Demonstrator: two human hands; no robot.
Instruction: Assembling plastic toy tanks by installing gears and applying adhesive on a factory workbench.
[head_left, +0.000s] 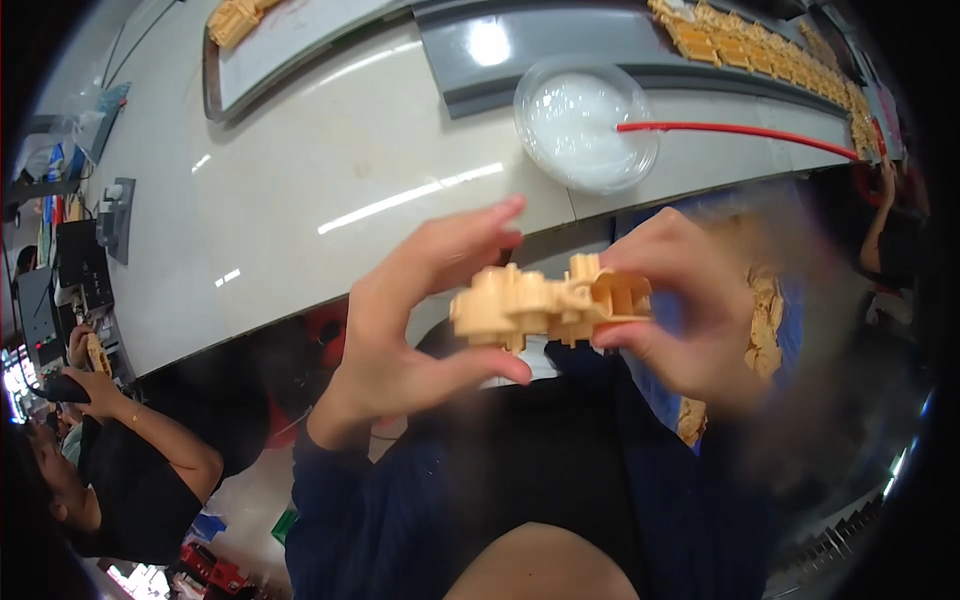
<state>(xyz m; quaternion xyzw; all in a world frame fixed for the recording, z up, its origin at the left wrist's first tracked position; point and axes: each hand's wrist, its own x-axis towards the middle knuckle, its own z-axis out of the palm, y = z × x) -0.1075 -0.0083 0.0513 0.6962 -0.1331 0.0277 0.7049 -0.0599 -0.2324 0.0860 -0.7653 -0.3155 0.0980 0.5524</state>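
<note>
A yellow-orange moulded plastic part (pixel 525 303) with knobs, ribs and a hollow end is up in front of my body, just off the table's near edge. My right hand (pixel 695 305) pinches its hollow right end between thumb and fingers. Around the left end, my left hand (pixel 410 315) is open, thumb below and fingers above, with a gap to the part. Its fingertips are slightly blurred.
A clear bowl of whitish liquid (pixel 570 150) stands on the table (pixel 300 250), a red stick (pixel 740 130) in it. Similar parts (pixel 740 40) line a grey tray (pixel 465 50). A blue-lined container (pixel 790 330) of parts sits at right. At left, a co-worker (pixel 150 430) handles another part.
</note>
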